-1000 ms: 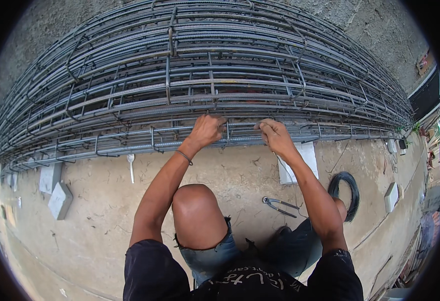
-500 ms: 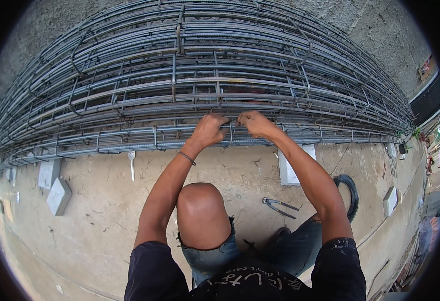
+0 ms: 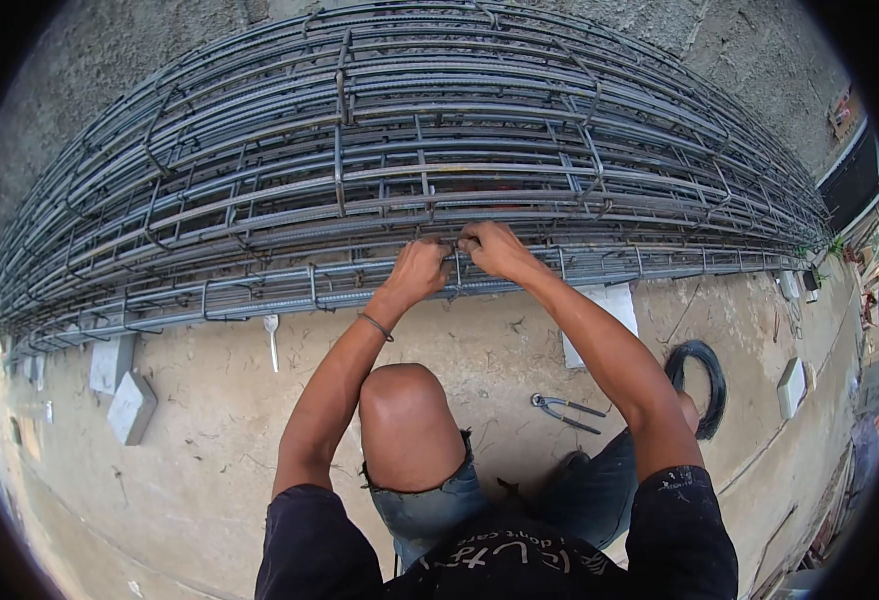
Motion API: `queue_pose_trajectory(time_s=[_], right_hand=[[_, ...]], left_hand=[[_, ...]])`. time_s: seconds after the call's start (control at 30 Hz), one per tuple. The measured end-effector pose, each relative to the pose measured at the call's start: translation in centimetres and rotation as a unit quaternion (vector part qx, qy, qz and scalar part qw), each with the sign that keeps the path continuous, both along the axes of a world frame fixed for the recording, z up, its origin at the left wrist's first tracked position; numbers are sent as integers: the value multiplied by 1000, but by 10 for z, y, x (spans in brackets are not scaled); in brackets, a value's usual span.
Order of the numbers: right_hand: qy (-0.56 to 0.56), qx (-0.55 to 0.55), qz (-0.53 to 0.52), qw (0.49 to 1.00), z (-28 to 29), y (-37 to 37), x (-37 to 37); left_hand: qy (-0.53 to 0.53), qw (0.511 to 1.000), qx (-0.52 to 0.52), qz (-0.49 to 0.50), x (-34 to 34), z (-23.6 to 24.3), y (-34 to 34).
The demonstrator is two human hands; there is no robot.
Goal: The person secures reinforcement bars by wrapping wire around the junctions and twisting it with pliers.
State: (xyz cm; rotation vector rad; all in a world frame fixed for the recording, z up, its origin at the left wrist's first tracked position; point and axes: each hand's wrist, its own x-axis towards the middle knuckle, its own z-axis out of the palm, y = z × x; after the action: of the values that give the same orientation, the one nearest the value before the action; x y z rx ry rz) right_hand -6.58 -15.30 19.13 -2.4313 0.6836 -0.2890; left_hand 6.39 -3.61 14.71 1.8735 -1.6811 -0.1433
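Long steel reinforcing-bar cages (image 3: 379, 188) stretch across the far side, stacked several layers deep, with bent stirrups crossing the ribbed bars. My left hand (image 3: 422, 268) and my right hand (image 3: 494, 250) meet at the nearest cage, close to a stirrup and its upper bar. The fingers of both are curled in and almost touch each other. What they pinch is too small to make out. On the floor to the right of my knee lie end-cutting pincers (image 3: 567, 412), jaws to the left. A coil of dark wire (image 3: 713, 390) rests by my right foot.
Grey concrete blocks lie on the floor: a tilted one (image 3: 132, 409) at left, a pale one (image 3: 609, 312) partly behind my right forearm, another (image 3: 791, 388) at far right. A white plastic utensil (image 3: 273, 343) sits near the cage. Rough grey ground (image 3: 759, 80) spreads beyond.
My right hand has moved slightly left, closer to my left hand. The view has shifted a little, so floor things appear farther right. Both hands stay at the same stirrup.
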Motion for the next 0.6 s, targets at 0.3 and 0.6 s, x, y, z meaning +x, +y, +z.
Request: queue_pose_trajectory(time_s=[0.3, 0.6], right_hand=[[-82, -82, 0, 993, -15, 1, 0], [-129, 4, -22, 991, -2, 14, -10]], left_hand=[[14, 998, 52, 25, -6, 11, -9], [158, 985, 60, 35, 4, 9, -12]])
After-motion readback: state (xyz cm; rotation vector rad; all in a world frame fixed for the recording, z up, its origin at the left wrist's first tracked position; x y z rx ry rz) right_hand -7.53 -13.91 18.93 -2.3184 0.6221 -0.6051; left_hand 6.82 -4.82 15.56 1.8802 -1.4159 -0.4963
